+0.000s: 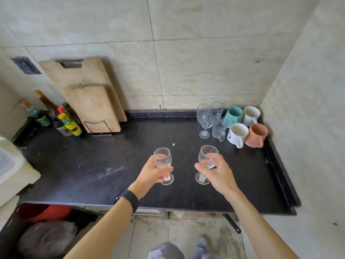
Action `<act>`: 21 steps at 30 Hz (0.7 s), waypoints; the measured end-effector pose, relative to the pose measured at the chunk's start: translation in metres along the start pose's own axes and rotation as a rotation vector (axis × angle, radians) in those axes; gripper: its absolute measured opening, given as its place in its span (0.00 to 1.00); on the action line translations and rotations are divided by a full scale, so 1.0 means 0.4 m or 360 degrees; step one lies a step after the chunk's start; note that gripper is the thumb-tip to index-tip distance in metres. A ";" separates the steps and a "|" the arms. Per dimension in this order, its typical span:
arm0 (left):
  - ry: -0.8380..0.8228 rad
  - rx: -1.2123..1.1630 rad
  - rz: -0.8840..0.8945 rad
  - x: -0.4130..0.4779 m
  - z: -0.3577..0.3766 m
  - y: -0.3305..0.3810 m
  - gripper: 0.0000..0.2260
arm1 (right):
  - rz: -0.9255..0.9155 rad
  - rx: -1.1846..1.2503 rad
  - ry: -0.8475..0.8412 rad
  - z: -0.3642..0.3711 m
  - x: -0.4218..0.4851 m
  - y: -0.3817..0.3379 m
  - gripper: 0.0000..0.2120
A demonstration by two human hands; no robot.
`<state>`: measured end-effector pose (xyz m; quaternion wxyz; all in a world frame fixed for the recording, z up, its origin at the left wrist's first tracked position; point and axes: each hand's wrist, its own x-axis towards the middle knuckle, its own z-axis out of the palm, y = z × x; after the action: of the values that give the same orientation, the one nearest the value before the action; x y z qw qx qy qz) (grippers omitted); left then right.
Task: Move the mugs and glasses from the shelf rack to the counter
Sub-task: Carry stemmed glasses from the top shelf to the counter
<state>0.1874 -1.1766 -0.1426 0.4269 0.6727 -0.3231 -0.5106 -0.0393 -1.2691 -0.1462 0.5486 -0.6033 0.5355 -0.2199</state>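
Note:
My left hand (pixel 153 173) grips a clear stemmed glass (pixel 162 156) upright over the black counter (pixel 93 165). My right hand (pixel 216 172) grips a second stemmed glass (pixel 208 153) beside it. Both glass feet hang close to the counter; I cannot tell if they touch it. At the back right corner stand several clear glasses (pixel 206 121), a teal mug (pixel 233 114), a white mug (pixel 250 114), another white mug (pixel 237 134) and an orange mug (pixel 256 134). The shelf rack is out of view.
Two wooden cutting boards (pixel 89 101) lean on the back wall in a wire stand. Several sauce bottles (pixel 61 118) crowd the back left corner. A white appliance (pixel 11 165) sits at the left edge. Tiled walls close the back and right.

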 end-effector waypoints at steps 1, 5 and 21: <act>-0.0015 -0.0028 -0.0027 0.027 -0.003 0.006 0.17 | 0.0011 -0.0011 -0.0018 0.004 0.033 -0.002 0.29; 0.0086 -0.0093 -0.0135 0.138 -0.013 0.001 0.17 | 0.0081 -0.0047 -0.0078 0.026 0.152 0.006 0.27; 0.0006 0.0275 -0.0113 0.693 -0.119 0.022 0.28 | 0.0244 -0.0206 0.0206 0.224 0.603 -0.006 0.29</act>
<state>0.3078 -1.4100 -0.2433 0.3496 0.7191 -0.3411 -0.4944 0.1175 -1.4453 -0.2487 0.4880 -0.5791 0.6276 -0.1808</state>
